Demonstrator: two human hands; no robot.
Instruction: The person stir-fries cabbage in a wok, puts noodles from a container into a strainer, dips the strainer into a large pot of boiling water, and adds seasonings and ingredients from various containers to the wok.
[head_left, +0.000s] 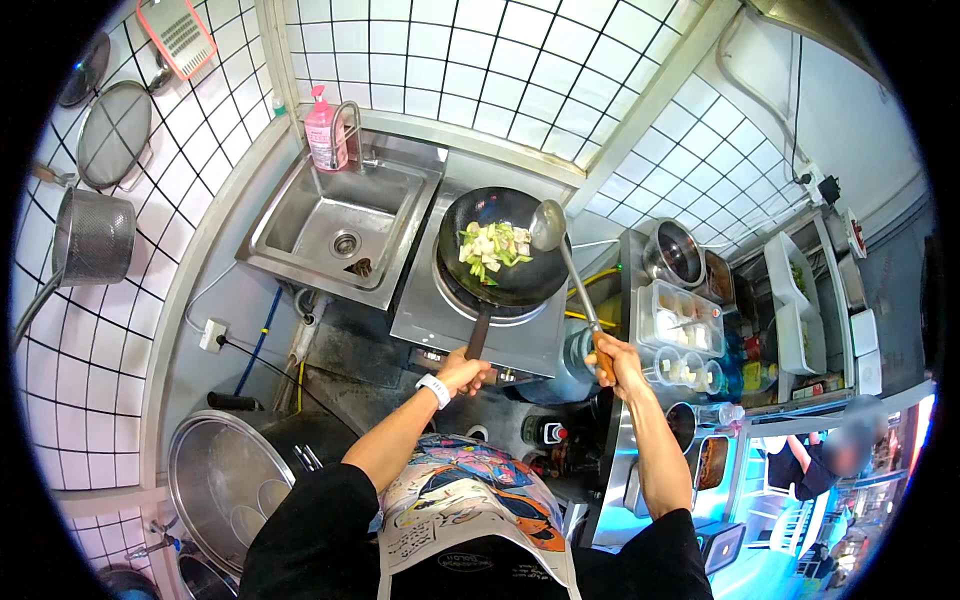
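Observation:
My left hand (460, 373) is closed around the dark handle of a black wok (480, 292), which sits on a steel stove (420, 311). Chopped green and pale vegetables (491, 249) lie in the wok. Gripped in my right hand (619, 365) is the wooden handle of a steel ladle (581, 289). The ladle's bowl hangs over the wok's right rim, beside the food; whether it touches the wok cannot be told.
A steel sink (300, 225) adjoins the stove on the left, with a pink pump bottle (325, 131) behind it. On the right counter stand a clear lidded container (679, 319) and a metal bowl (673, 251). A large steel pot (217, 450) is at lower left.

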